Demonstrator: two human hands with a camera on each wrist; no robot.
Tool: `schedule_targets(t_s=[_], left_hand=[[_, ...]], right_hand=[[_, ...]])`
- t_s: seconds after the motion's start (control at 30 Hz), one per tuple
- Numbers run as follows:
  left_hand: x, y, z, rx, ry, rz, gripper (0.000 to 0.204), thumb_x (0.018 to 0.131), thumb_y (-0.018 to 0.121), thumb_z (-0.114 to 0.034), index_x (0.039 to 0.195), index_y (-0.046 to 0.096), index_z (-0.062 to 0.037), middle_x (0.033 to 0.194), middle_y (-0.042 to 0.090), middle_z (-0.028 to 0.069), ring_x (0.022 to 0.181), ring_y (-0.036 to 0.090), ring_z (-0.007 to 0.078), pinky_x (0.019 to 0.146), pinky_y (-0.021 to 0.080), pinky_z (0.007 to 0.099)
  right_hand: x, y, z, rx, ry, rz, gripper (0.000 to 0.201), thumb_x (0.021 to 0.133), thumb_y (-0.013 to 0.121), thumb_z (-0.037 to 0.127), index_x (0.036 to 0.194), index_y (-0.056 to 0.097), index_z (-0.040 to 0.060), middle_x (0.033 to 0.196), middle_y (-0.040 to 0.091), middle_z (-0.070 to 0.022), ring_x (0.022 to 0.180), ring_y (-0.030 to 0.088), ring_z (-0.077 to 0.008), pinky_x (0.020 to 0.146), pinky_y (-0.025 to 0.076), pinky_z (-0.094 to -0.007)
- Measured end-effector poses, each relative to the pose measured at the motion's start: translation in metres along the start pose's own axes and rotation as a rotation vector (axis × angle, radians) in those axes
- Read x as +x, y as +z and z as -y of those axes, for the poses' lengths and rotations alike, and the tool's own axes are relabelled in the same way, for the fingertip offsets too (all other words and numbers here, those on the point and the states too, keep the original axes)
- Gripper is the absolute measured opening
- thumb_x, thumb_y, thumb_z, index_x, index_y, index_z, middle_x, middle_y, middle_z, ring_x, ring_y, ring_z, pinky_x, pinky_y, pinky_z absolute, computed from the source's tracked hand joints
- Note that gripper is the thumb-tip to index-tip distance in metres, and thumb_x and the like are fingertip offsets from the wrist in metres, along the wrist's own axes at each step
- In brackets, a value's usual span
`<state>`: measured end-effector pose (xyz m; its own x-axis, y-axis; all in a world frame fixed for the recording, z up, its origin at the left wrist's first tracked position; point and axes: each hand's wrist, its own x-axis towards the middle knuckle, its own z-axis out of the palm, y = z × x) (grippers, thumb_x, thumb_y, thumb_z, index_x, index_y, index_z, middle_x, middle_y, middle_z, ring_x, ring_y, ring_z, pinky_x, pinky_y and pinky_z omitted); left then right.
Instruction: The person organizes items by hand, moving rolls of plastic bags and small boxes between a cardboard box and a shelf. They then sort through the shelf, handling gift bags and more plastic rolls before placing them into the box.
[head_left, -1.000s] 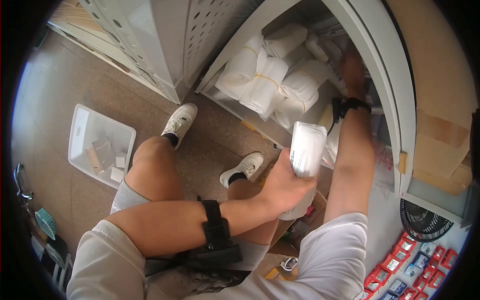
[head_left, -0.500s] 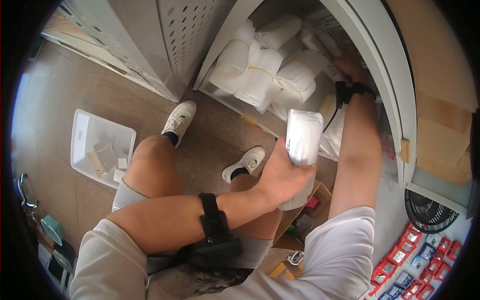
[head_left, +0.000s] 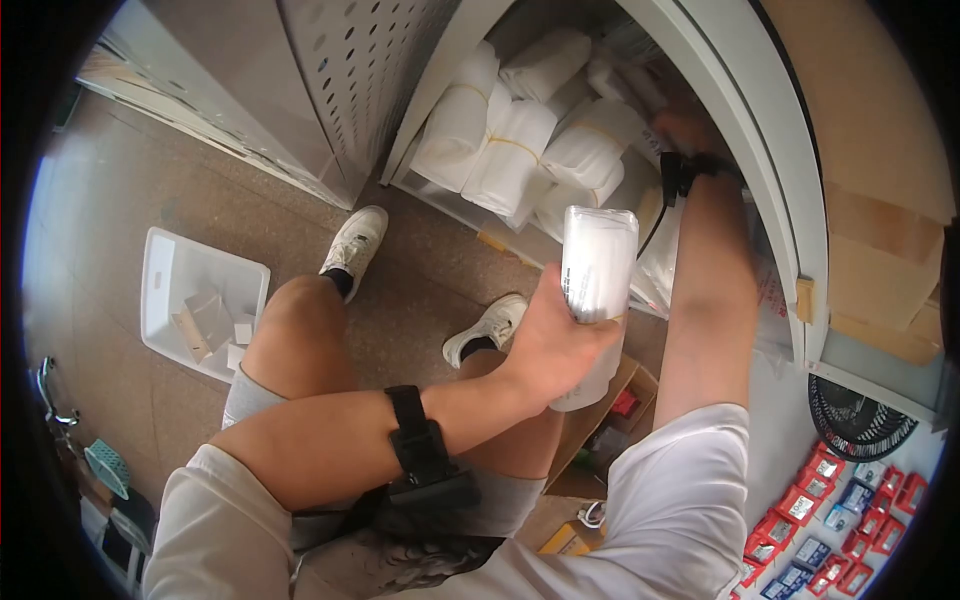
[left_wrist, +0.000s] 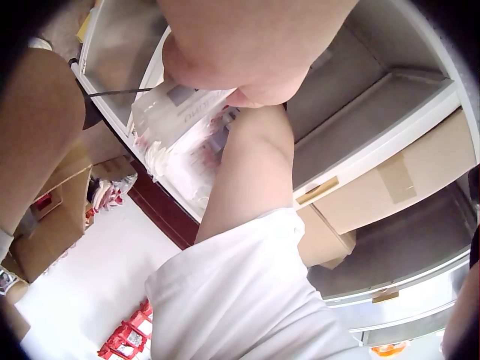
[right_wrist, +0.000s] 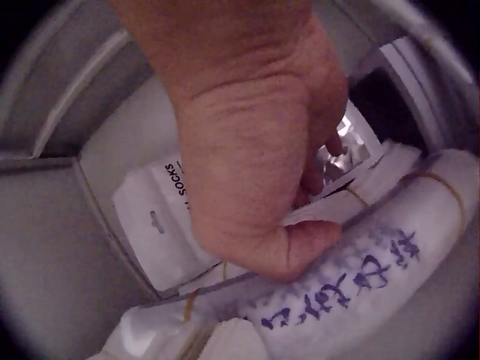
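My left hand (head_left: 560,345) grips a folded bundle of white plastic bags (head_left: 600,255), held upright in front of the cabinet; small dark print shows on its side. In the left wrist view the bundle (left_wrist: 176,112) looks translucent below the hand. My right hand (right_wrist: 255,165) reaches deep into the cabinet. Its thumb lies over a long roll of bags (right_wrist: 352,277) with blue handwriting and rubber bands, beside a thin banded white stack (right_wrist: 375,180). The other fingers are partly hidden behind the stack, and I cannot tell whether they hold it. A white packet marked SOCKS (right_wrist: 157,225) lies behind.
Several rubber-banded white rolls (head_left: 510,155) fill the cabinet's left side. The cabinet frame (head_left: 740,120) curves close beside the right arm. A plastic bin (head_left: 160,300) stands on the floor at left; an open cardboard box (head_left: 565,450) sits below the left hand.
The left hand and its bundle have shifted slightly up and left in the head view. Inside the cabinet, the right hand has moved a little left and deeper into shadow.
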<state>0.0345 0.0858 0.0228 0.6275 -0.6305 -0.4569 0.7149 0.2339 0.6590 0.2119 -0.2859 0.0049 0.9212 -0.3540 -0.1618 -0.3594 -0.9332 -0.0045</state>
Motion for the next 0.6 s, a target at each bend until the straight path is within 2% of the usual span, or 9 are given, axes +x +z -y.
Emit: schedule_targets(t_s=[0.13, 0.33, 0.37, 0.43, 0.47, 0.53, 0.57, 0.6], left_hand=[[0.0, 0.0, -0.001, -0.017, 0.016, 0.02, 0.055, 0.076, 0.069, -0.012, 0.121, 0.043, 0.0047, 0.108, 0.059, 0.0157, 0.101, 0.058, 0.0214, 0.089, 0.048, 0.0352], [0.001, 0.0, 0.0, -0.029, 0.028, -0.002, 0.056, 0.075, 0.069, -0.012, 0.121, 0.043, 0.0048, 0.108, 0.059, 0.0158, 0.101, 0.058, 0.022, 0.09, 0.047, 0.0352], [0.001, 0.0, 0.001, -0.029, 0.02, 0.0, 0.056, 0.075, 0.069, -0.012, 0.121, 0.043, 0.0048, 0.108, 0.059, 0.0161, 0.102, 0.058, 0.0221, 0.091, 0.047, 0.0352], [-0.001, 0.0, -0.002, -0.028, 0.014, 0.003, 0.056, 0.075, 0.069, -0.012, 0.121, 0.043, 0.0049, 0.108, 0.059, 0.0163, 0.102, 0.058, 0.0222, 0.091, 0.046, 0.0352], [-0.003, -0.001, -0.005, 0.003, 0.006, -0.005, 0.056, 0.075, 0.069, -0.012, 0.121, 0.042, 0.0048, 0.109, 0.059, 0.0166, 0.103, 0.058, 0.0226, 0.091, 0.046, 0.0354], [-0.002, -0.002, -0.003, 0.033, -0.001, -0.02, 0.056, 0.075, 0.069, -0.012, 0.121, 0.042, 0.0048, 0.109, 0.059, 0.0169, 0.103, 0.058, 0.0229, 0.091, 0.046, 0.0355], [-0.001, -0.001, 0.0, 0.003, 0.012, 0.004, 0.055, 0.075, 0.069, -0.012, 0.121, 0.042, 0.005, 0.109, 0.059, 0.0174, 0.103, 0.058, 0.0233, 0.091, 0.046, 0.0358], [-0.001, -0.001, 0.0, -0.026, 0.023, 0.029, 0.055, 0.076, 0.069, -0.012, 0.12, 0.042, 0.0051, 0.109, 0.059, 0.018, 0.103, 0.059, 0.0238, 0.092, 0.046, 0.0361]], right_hand=[[0.005, 0.001, 0.003, -0.083, 0.016, 0.042, 0.092, 0.073, 0.063, 0.031, 0.154, 0.024, 0.0086, 0.157, 0.026, -0.0197, 0.148, 0.019, -0.0295, 0.119, 0.021, -0.044], [0.007, -0.001, 0.004, -0.195, 0.033, 0.209, 0.093, 0.073, 0.062, 0.032, 0.154, 0.023, 0.0094, 0.157, 0.026, -0.0197, 0.148, 0.019, -0.0296, 0.119, 0.022, -0.0446], [0.002, 0.003, 0.002, -0.196, 0.032, 0.211, 0.093, 0.073, 0.062, 0.032, 0.154, 0.023, 0.0094, 0.157, 0.026, -0.0197, 0.148, 0.019, -0.0296, 0.119, 0.022, -0.0446], [-0.017, 0.008, 0.002, 0.072, 0.153, 0.053, 0.09, 0.074, 0.061, 0.034, 0.153, 0.025, 0.0096, 0.158, 0.026, -0.0199, 0.148, 0.02, -0.031, 0.117, 0.025, -0.0447], [-0.021, 0.004, 0.003, 0.074, 0.151, 0.052, 0.09, 0.074, 0.061, 0.034, 0.153, 0.025, 0.0096, 0.158, 0.026, -0.0199, 0.148, 0.02, -0.031, 0.117, 0.025, -0.0447], [-0.024, -0.006, 0.009, -0.038, 0.239, 0.226, 0.084, 0.077, 0.062, 0.033, 0.15, 0.03, 0.0062, 0.155, 0.03, -0.0229, 0.146, 0.025, -0.0343, 0.117, 0.026, -0.0464], [-0.024, -0.004, 0.009, -0.035, 0.236, 0.228, 0.084, 0.077, 0.062, 0.033, 0.15, 0.03, 0.0062, 0.155, 0.03, -0.0229, 0.146, 0.025, -0.0343, 0.117, 0.026, -0.0464], [-0.025, -0.001, 0.006, -0.134, 0.099, 0.044, 0.079, 0.078, 0.061, 0.03, 0.148, 0.032, 0.0044, 0.152, 0.034, -0.0247, 0.143, 0.03, -0.036, 0.116, 0.028, -0.0466]])
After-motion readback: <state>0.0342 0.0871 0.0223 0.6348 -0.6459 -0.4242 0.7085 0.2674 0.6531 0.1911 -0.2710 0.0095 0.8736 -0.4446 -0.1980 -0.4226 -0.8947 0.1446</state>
